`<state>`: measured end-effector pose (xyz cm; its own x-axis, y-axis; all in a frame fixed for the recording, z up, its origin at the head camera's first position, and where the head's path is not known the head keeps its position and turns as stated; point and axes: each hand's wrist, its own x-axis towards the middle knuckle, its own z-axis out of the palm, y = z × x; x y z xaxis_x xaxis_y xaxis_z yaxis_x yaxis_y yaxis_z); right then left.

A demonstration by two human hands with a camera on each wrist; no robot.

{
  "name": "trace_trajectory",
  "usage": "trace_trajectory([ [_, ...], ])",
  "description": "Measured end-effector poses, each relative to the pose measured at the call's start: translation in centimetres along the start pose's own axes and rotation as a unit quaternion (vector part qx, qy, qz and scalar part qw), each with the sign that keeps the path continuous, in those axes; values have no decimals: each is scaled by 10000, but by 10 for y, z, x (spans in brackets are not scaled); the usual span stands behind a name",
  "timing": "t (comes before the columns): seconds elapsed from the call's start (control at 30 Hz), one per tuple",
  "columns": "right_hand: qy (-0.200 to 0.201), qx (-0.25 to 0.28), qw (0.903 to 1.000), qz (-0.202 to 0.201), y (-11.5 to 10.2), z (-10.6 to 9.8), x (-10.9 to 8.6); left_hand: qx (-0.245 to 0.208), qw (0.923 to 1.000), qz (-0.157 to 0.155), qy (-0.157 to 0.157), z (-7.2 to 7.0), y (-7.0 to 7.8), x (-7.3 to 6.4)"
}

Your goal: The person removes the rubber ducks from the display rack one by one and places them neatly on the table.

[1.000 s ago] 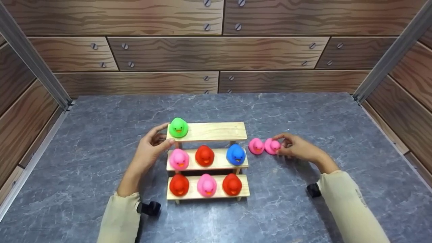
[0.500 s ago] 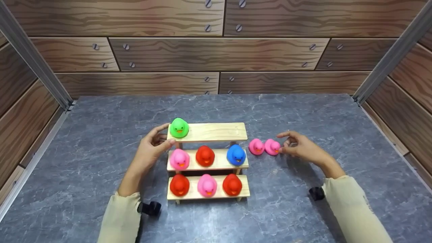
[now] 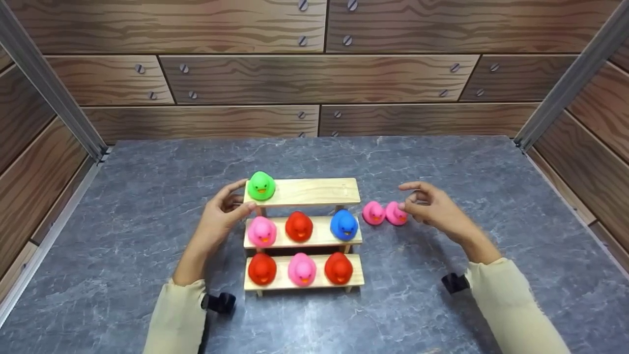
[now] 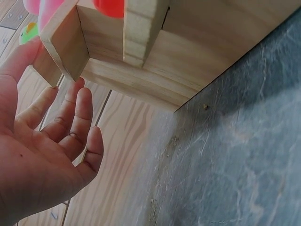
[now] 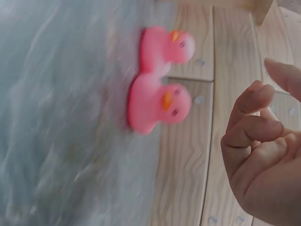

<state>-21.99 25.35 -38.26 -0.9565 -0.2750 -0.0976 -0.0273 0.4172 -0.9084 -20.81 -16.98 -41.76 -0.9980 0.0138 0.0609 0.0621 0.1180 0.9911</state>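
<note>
2 pink ducks [image 3: 374, 213] sit on the grey tabletop [image 3: 442, 162] right of the wooden rack [image 3: 321, 235], apparently touching, though the right wrist view is blurred. Near them hangs the right hand [image 3: 430, 208], index finger stretched out, the others loosely curled. The left hand [image 3: 219, 215] pinches the rack's top tier [image 3: 314, 191] at its left end between thumb and fingers, beside 1 green duck [image 3: 261, 187]. Lower down stand 3 red ducks [image 3: 299, 227], 2 other pink ducks [image 3: 301, 269] and 1 blue duck [image 3: 343, 225].

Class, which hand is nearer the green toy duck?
Left. The left hand holds the three-tier wooden stand beside the green toy duck; the right hand is beyond the stand's opposite end.
</note>
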Motion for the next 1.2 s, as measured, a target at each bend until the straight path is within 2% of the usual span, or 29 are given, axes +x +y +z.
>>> trace_trajectory([
  [0.23, 115, 514, 9982, -293, -18, 18, -4, -47, 10000, 3, -12, 0, 0, 0],
  [0.37, 42, 710, 9964, -463, -32, 27, -5, -43, 10000, -23, 31, 0, -1, -1],
  [0.73, -37, 533, 9963, -674, -68, 48, 6, -23, 9999, 131, 93, 3, 1, -1],
  [1.0, -210, 843, 9913, -988, -85, 74, 14, 83, 9999, 57, 97, 1, 1, -1],
  [1.2, -413, 852, 9890, -1137, -93, 90, 17, 53, 9999, 38, 100, 2, 1, -1],
])
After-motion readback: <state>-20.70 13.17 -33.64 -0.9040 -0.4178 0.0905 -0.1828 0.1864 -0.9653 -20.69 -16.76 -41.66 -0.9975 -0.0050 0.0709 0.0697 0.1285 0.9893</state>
